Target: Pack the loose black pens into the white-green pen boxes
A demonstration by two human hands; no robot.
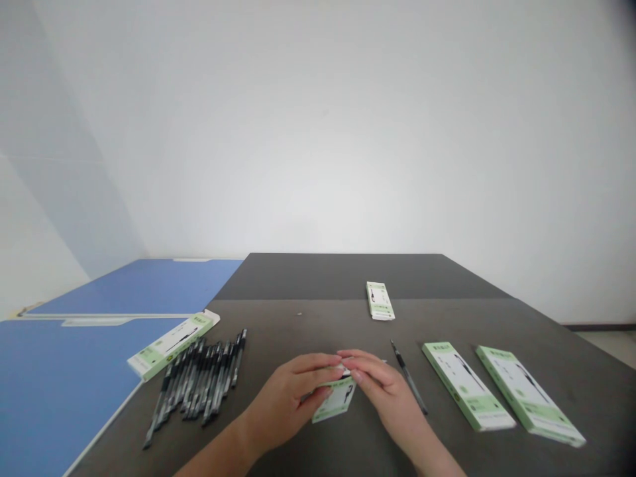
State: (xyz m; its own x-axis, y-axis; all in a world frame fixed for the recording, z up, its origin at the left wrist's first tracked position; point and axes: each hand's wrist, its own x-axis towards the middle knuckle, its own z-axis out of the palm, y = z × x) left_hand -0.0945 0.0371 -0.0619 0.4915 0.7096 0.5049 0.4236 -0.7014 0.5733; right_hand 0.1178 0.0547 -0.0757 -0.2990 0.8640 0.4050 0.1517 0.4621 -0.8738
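Both hands met over the middle of the near part of the dark table (308, 328), with a green-and-white box (335, 404) between them. The left hand (285, 401) had a narrow grip on the box's left side, its thumb lying on the printed face and its fingers reaching over the upper end. The right hand (385, 391) was closed about the upper right corner, fingers bent over the top and thumb at the edge, so that the fingertips of the two hands came together there. The fingers covered most of that end, so whether its flap stood open or folded could not be told for certain.

Just to the right of the right hand lay a single pen (410, 381), slanting on the tabletop. Farther right, two flat boxes (470, 387) of the same print lay side by side with a gap between them, both slanted alike. A far box (380, 301) lay beyond the hands, well apart from them. To the left, a pile of dark-gripped clear pens (203, 381) was spread in a rough row, and beside it an open-ended box (173, 341) lay across the table's left edge, near a blue surface (64, 384)
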